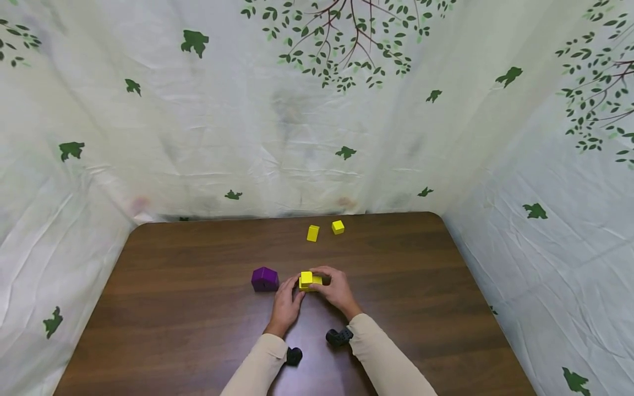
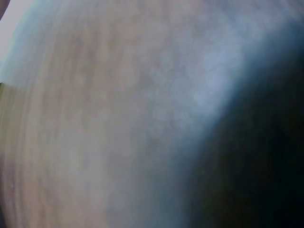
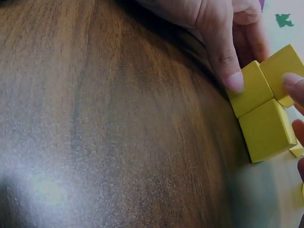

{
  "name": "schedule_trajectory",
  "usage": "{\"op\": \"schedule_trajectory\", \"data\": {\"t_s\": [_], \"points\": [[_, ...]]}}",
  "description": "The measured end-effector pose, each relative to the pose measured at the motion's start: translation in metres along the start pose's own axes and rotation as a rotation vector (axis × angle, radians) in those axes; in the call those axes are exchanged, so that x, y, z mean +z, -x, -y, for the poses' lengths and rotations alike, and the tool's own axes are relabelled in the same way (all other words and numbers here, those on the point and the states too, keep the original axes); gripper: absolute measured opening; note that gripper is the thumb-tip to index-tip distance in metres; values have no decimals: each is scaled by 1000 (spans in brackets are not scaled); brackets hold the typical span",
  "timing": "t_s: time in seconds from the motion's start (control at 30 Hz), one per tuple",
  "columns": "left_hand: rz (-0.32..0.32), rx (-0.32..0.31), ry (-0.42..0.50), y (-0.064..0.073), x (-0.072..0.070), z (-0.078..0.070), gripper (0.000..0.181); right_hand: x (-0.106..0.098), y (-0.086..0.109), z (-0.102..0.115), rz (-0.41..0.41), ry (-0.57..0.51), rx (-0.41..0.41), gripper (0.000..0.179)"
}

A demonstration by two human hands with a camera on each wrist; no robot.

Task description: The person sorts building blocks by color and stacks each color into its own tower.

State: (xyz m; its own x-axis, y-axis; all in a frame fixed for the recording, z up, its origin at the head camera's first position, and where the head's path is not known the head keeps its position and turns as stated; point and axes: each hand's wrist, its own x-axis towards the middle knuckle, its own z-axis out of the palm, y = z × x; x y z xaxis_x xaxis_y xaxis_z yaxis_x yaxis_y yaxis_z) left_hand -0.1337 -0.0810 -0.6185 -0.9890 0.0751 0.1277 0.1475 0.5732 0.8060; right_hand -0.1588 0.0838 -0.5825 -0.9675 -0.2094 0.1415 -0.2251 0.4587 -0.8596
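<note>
Between the two hands, yellow cubes form a small stack: one upper cube (image 1: 306,277) rests above the left part of a lower pair, whose right-hand cube (image 3: 267,132) shows its near face. My left hand (image 1: 286,308) holds the lower left cube (image 3: 251,90), thumb on its near face and fingers behind. From the right, my right hand (image 1: 338,289) pinches the upper cube, its thumb (image 3: 293,85) against the near face. Just left of the left hand sits a purple block (image 1: 264,279) with angled sides. The left wrist view is too blurred to show either hand's grip.
Toward the far edge of the brown wooden table (image 1: 198,308) lie two loose yellow blocks, one on the left (image 1: 313,233) and one on the right (image 1: 338,227). White cloth (image 1: 223,137) with leaf prints hangs behind and along the sides.
</note>
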Motion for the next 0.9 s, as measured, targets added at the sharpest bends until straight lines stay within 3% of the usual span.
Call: {"op": "schedule_trajectory", "data": {"t_s": [0.6,0.8,0.9], "points": [[-2,6,-23,-1,-1,0,47,3,-4,1,40,-1,52,35],[-45,57,-28,-1,1,4,46,0,0,-1,29,-44,45,46],[-35,36,-21,1,1,3,46,-8,6,-9,-2,-80,54,50]]}}
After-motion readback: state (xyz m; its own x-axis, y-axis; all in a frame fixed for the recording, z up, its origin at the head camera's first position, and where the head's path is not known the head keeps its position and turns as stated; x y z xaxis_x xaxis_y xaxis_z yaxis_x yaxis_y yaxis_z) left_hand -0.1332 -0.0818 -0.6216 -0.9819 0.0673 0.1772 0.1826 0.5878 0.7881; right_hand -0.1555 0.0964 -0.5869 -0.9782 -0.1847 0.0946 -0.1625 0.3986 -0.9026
